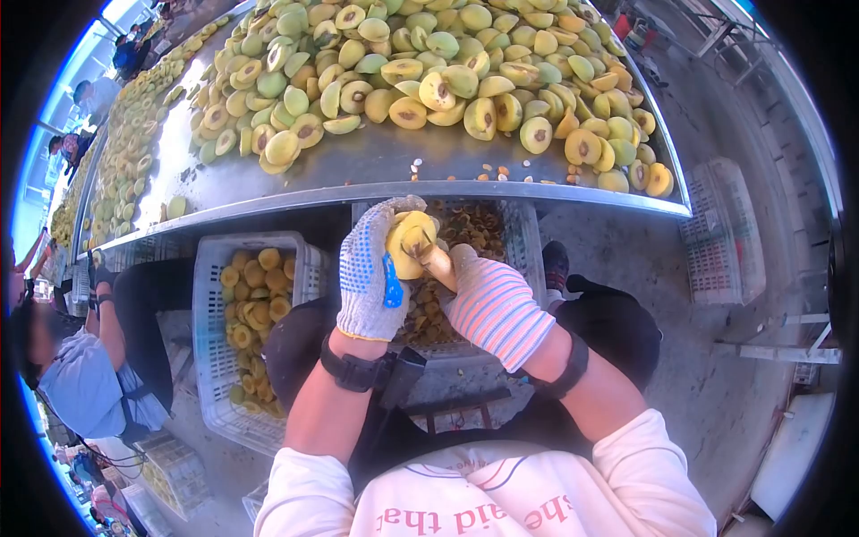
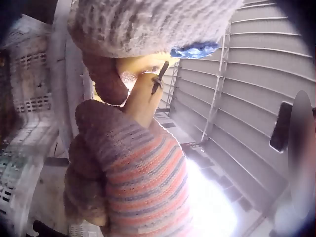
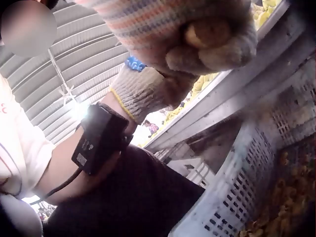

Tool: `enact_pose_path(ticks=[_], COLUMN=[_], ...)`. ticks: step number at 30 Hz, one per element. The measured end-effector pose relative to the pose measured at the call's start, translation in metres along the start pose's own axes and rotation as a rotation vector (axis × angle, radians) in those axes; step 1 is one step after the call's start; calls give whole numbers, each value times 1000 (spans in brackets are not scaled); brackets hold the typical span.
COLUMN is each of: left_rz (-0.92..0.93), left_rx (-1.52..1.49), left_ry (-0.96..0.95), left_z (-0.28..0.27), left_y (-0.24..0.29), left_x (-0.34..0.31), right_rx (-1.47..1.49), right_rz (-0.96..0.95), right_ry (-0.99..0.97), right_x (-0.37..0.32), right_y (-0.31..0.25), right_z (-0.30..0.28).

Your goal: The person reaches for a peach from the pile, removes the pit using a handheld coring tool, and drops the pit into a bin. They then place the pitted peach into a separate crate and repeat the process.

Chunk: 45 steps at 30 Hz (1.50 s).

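Note:
The left hand (image 1: 369,273), in a white glove with blue dots, grips a yellow fruit half (image 1: 411,243) in the head view. The right hand (image 1: 499,307), in a striped glove, has its fingers curled round a wooden-handled tool (image 1: 438,267). The tool's end meets the fruit's cut face; in the left wrist view a dark metal piece (image 2: 159,80) shows at the tip of the handle (image 2: 141,101). The handle's butt (image 3: 209,33) pokes out of the striped fist in the right wrist view. Both hands are just off the table's near edge.
Many fruit halves (image 1: 429,67) are heaped on the metal table (image 1: 376,161). A white crate (image 1: 204,349) of fruit halves stands at left; another crate (image 1: 523,242) with brown-orange pieces lies below the hands. An upturned-looking crate (image 1: 723,231) is at right. Another person (image 1: 85,380) sits at left.

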<state>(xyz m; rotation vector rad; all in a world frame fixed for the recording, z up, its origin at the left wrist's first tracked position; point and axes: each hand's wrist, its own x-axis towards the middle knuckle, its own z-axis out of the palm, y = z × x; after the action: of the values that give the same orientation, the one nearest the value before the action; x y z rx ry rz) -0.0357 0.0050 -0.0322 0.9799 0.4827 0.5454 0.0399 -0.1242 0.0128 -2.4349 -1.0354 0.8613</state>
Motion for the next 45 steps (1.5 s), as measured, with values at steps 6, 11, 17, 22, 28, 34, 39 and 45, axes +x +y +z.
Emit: enact_pose_path(ticks=[6,11,17,22,28,34,39,45], left_rz=[270,135,157,110,-19,-34,1,56], left_rx=[591,303,172,138,-169,-209,-58,40], left_ry=[-28,25,67,56,108,40,68,33], left_z=[1,-2,5,2,11,9,11,3], left_y=[1,-10,-5,-3,0,-2,-1,-3], left_x=[-1,-1,-6,-7,-8,-7,-8,-7], right_rx=[64,88,17,54,39,248,271,68], right_rz=[-4,5,16,-12,-1,-55,-49,35], right_ry=[39,-14,18,-9,80,78,26,-37], right_x=[3,5,7,10,12,15,12,10], right_y=[6,7,4,6,5,10,6,-1], right_z=[7,5,6,9,18,29,25,5])
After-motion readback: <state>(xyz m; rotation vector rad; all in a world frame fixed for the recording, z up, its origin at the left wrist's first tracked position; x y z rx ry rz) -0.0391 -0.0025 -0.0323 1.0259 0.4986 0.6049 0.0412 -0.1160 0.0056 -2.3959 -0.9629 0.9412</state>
